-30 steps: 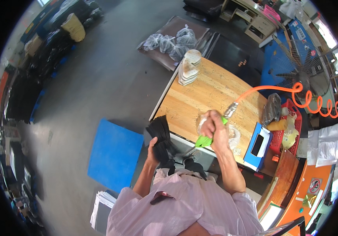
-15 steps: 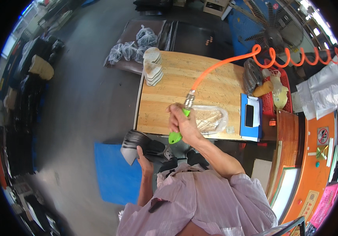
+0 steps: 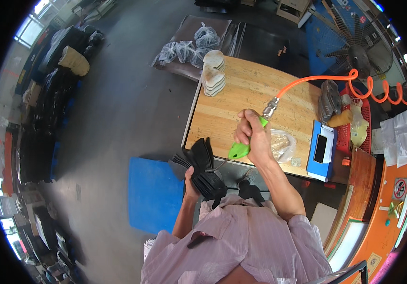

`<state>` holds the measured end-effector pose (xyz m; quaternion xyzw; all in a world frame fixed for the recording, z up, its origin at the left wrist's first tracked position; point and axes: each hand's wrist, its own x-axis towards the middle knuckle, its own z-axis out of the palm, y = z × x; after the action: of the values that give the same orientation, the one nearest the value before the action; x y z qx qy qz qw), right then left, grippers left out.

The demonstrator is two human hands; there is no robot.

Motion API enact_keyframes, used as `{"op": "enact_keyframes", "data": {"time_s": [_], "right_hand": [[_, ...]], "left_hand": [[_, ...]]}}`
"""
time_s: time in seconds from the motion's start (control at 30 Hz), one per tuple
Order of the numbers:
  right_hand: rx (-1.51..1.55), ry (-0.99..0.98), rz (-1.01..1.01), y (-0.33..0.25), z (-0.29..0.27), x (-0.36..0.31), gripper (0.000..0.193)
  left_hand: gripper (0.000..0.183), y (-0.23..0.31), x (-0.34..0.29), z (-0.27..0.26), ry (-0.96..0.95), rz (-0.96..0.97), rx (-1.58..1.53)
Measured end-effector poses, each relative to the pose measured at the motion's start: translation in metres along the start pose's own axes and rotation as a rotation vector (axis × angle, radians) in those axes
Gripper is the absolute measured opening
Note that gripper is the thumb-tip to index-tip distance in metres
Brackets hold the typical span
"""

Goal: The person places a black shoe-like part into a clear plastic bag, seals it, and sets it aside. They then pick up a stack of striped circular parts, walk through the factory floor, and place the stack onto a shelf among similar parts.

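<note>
So, grey flr (image 3: 113,109) runs alongside wood tbl (image 3: 255,85)

left hand (image 3: 192,183): fanned black stack (image 3: 199,154) | right hand (image 3: 254,133): green air gun (image 3: 239,151) | nozzle (image 3: 222,165) at stack, perhaps touching

1. Toward six o'clock, a pale mauve shirt (image 3: 269,241) with fine vertical stripes, soft creases and a seam down the front; its neck opens at the lower rim.
2. Also near six o'clock, a chest pocket (image 3: 208,229), dark at its opening; what lies inside cannot be told.
3. Short, loose sleeves (image 3: 300,236) toward five and seven o'clock; forearms (image 3: 284,187) and fingers (image 3: 244,127) bare.
4. Toward four o'clock, dark trousers (image 3: 250,191) and a greyish shoe (image 3: 249,176).
</note>
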<state>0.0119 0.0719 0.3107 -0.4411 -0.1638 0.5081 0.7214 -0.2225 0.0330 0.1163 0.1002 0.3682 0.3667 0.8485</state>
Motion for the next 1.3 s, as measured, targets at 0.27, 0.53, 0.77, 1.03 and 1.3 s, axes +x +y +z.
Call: {"op": "enact_keyframes", "data": {"time_s": [0.27,0.53,0.77,1.03,1.3], "right_hand": [[-0.196,-0.078,0.094,-0.009,-0.009,-0.022,0.031],[-0.144,-0.073,0.075,-0.009,-0.016,-0.019,0.029],[-0.156,-0.081,0.031,-0.005,-0.011,-0.013,0.023],[-0.031,0.007,0.119,0.009,-0.020,-0.013,0.021],[-0.142,0.081,0.063,0.017,-0.017,-0.001,0.021]], "left_hand": [[0.063,-0.001,-0.001,0.015,-0.117,-0.120,-0.166],[0.055,0.007,0.009,0.018,-0.268,-0.058,-0.092],[0.060,0.009,0.019,0.012,-0.196,-0.088,0.021],[0.051,-0.003,0.037,0.016,0.074,0.123,0.050],[0.043,-0.007,0.029,0.019,0.350,0.403,0.219]]}}
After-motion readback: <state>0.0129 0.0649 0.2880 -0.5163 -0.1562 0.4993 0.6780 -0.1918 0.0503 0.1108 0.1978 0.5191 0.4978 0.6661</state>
